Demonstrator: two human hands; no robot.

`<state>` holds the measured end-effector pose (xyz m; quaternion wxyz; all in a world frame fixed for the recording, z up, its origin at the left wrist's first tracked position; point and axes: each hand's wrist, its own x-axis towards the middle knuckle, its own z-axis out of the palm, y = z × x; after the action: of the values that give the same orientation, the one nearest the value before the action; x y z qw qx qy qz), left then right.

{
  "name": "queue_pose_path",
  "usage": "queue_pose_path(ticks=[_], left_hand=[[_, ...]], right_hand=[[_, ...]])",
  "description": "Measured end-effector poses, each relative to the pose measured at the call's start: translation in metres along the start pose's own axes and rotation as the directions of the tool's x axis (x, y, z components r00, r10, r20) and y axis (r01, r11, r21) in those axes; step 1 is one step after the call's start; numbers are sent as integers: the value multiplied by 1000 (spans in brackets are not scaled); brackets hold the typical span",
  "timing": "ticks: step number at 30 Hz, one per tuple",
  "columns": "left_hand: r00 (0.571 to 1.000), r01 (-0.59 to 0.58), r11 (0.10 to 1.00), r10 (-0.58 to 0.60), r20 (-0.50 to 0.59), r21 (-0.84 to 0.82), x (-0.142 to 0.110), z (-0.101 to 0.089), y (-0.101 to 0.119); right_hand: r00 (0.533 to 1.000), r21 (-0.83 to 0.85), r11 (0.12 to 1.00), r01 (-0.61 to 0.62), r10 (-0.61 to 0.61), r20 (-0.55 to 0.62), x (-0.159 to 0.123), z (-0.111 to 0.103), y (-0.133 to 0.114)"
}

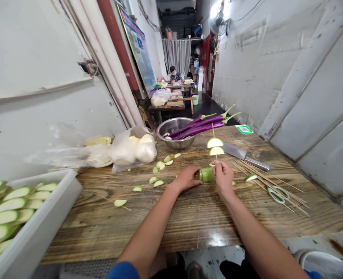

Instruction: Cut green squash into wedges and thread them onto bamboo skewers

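Observation:
My right hand (223, 176) is closed in a pinch on a thin wooden skewer (213, 131) that points up. Two half-round vegetable slices (215, 143) with pale flesh and green skin are threaded on it. My left hand (187, 178) curves its thumb and fingers around the left end of a stack of green slices (206, 175) lying on the table. The right hand hides the stack's other end. Loose half-round slices (159, 166) are scattered left of the stack. A knife (241, 153) lies beyond my right hand, beside several bare skewers (267, 176).
On the wooden table (101, 221) are green-handled scissors (277, 193), a steel bowl (175, 143) with purple eggplants (197, 127), and plastic bags (136, 149) of pale food. A white bin (49, 217) of sliced vegetable stands left. Another person (175, 75) sits far back.

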<state>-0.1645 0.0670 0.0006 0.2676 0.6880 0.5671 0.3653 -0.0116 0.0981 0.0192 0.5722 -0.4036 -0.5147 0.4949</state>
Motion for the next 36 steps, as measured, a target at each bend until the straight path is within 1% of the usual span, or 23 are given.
queue_pose_path(ticks=[2,3,4,5,6,7,8,9,10,11,12,13,15,16,17,19,23,25,27,31,36], left_hand=[[999,47,995,-48,-5,-93,-1,-4,2],[996,79,983,-86,-34,-167,-3,-7,4],[989,105,955,-131,-75,-277,-5,-10,5],[978,116,899,-179,-111,-422,-8,-14,6],[967,106,803,-221,-128,-586,-11,-18,7],[959,77,668,-252,-128,-740,-15,-24,6],[955,38,510,-271,-119,-859,-18,-29,5],[952,1,357,-287,-108,-934,-21,-35,2],[945,-30,233,-311,-103,-972,-24,-41,-2],[929,-52,146,-355,-102,-988,-27,-46,-7],[904,-73,91,-415,-104,-993,-30,-51,-13],[871,-89,59,-479,-106,-994,-32,-56,-19],[806,-124,29,-580,-117,-992,-37,-64,-31],[781,-144,19,-611,-125,-989,-39,-67,-36],[765,-163,6,-631,-130,-987,-40,-69,-40],[747,-191,-21,-651,-131,-981,-42,-73,-43],[725,-221,-46,-676,-132,-974,-41,-78,-39],[714,-234,-55,-688,-133,-971,-40,-79,-36],[707,-247,-75,-696,-126,-966,-40,-81,-32],[705,-264,-114,-701,-110,-958,-40,-81,-30],[731,-284,-128,-670,-128,-950,-40,-77,-35]], right_hand=[[1000,-16,1000,-21,21,7,1,0,0],[999,-19,999,-33,34,20,1,0,-1],[998,-18,999,-45,46,43,0,1,-2],[995,-15,998,-58,59,80,-2,1,-2],[988,-13,997,-74,76,135,-5,3,-3],[974,-18,996,-91,93,205,-8,4,-4],[952,-31,994,-104,109,286,-13,7,-4],[923,-55,992,-109,122,366,-19,9,-4],[889,-88,991,-98,127,439,-26,12,-3],[857,-125,990,-68,122,500,-33,15,-2],[832,-161,987,-16,102,545,-40,18,0],[816,-195,979,54,69,575,-47,20,3],[793,-252,946,202,-7,609,-59,23,7],[784,-276,924,263,-38,620,-63,24,9],[774,-295,905,307,-57,631,-67,24,11],[751,-319,879,354,-64,657,-71,24,13],[696,-339,855,393,-35,718,-76,23,15],[679,-339,850,403,-29,734,-77,24,17],[675,-336,847,411,-36,737,-78,25,18],[687,-343,842,418,-45,725,-78,26,19],[691,-344,845,409,-41,721,-76,25,21]])
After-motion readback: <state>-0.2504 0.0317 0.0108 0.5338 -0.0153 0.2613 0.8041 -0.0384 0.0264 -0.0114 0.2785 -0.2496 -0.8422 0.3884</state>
